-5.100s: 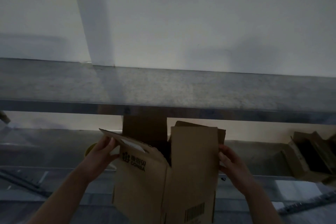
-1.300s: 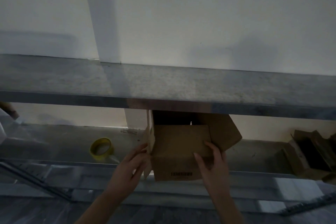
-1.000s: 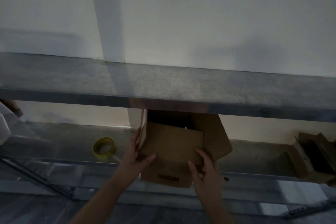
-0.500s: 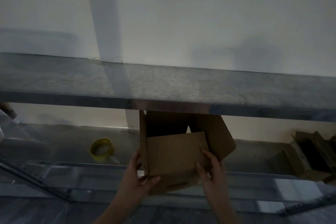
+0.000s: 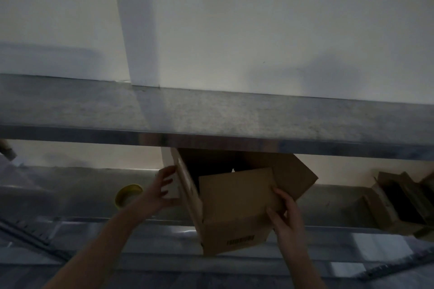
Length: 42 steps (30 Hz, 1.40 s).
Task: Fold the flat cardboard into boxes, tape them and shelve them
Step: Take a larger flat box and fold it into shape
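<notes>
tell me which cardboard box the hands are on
The middle box, tilted under the upper shelf: the right hand holds its front flap, the left hand touches its side. The other box, far right, lies untouched on the lower shelf.

Nothing here can be made out for certain. The cardboard box [image 5: 234, 213] carries one short line of dark print [image 5: 240, 240] low on its front face, just below and left of the right hand [image 5: 287, 216], too blurred to read.
</notes>
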Available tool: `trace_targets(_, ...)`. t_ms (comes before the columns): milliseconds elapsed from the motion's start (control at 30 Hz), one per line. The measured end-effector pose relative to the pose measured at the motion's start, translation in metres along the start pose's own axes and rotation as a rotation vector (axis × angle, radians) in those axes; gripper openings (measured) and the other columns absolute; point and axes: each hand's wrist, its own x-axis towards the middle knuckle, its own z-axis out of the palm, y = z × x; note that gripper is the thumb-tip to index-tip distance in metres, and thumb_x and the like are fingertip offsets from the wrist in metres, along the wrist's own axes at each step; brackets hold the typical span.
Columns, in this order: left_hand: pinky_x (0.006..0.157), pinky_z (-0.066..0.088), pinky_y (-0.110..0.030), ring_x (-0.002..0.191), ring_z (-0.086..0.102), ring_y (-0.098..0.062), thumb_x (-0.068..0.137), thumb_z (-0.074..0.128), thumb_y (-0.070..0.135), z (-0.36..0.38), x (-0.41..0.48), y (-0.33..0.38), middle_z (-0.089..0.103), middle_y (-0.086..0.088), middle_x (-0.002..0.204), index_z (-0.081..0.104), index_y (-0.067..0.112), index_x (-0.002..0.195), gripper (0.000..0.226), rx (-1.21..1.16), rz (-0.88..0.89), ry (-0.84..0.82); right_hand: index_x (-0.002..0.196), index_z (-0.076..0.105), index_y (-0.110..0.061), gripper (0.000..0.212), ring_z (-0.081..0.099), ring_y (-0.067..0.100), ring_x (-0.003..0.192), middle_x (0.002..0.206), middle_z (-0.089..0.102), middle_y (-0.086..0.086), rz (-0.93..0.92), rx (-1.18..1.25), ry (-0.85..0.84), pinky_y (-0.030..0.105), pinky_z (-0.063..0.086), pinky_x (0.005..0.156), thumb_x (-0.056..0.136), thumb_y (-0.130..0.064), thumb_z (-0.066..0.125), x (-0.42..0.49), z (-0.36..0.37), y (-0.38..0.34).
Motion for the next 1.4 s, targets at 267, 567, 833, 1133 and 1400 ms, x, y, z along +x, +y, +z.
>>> trace_targets(267,0.079,0.043,-0.003,0.133,0.022,-0.004,0.069,0.082,0.0,-0.016,0.053,0.01,0.026,0.011,0.147,0.011,0.029,0.149,0.111,0.09,0.095,0.034,0.131,0.051,-0.046,0.044,0.04,-0.012,0.12,0.139,0.036,-0.012,-0.046,-0.137,-0.049,0.03,0.041,0.102,0.088,-0.04,0.058,0.009,-0.012,0.0)
trace_targets(567,0.091,0.041,-0.017,0.131,0.037,-0.02,0.057,0.09,0.009,-0.016,0.067,0.009,0.04,-0.007,0.135,0.029,0.011,0.133,0.098,0.114,0.187,0.053,0.115,0.038,-0.04,0.054,0.054,0.009,0.112,0.113,0.049,-0.016,0.081,-0.008,0.409,0.016,0.045,0.077,0.078,-0.033,0.077,-0.024,0.024,0.008)
trace_targets(833,0.08,0.053,-0.017,0.117,0.054,-0.011,0.05,0.096,0.025,0.004,0.022,-0.016,0.052,0.003,0.125,0.031,0.047,0.124,0.101,-0.02,0.151,0.13,0.153,0.018,-0.038,0.104,0.036,0.013,0.137,0.156,0.025,-0.013,0.085,-0.09,-0.002,0.047,0.041,0.11,0.067,-0.059,0.073,-0.034,0.023,0.002)
trace_targets(1133,0.096,0.046,-0.026,0.121,0.048,-0.009,0.058,0.091,0.024,0.025,-0.036,-0.026,0.048,0.005,0.131,0.049,0.037,0.126,0.081,0.274,0.385,0.315,0.135,0.045,-0.055,0.058,0.045,-0.008,0.127,0.136,0.044,-0.033,0.113,0.282,-0.197,0.02,0.046,0.1,0.082,-0.043,0.066,-0.024,0.032,0.0)
trace_targets(1400,0.1,0.047,-0.023,0.129,0.041,0.005,0.07,0.079,0.02,0.014,-0.032,-0.016,0.036,0.008,0.148,0.064,0.024,0.119,0.052,0.236,0.331,0.168,0.139,0.047,-0.047,0.051,0.045,0.012,0.133,0.147,0.043,-0.015,0.149,0.24,-0.286,0.045,0.042,0.109,0.09,-0.039,0.057,0.008,0.029,-0.003)
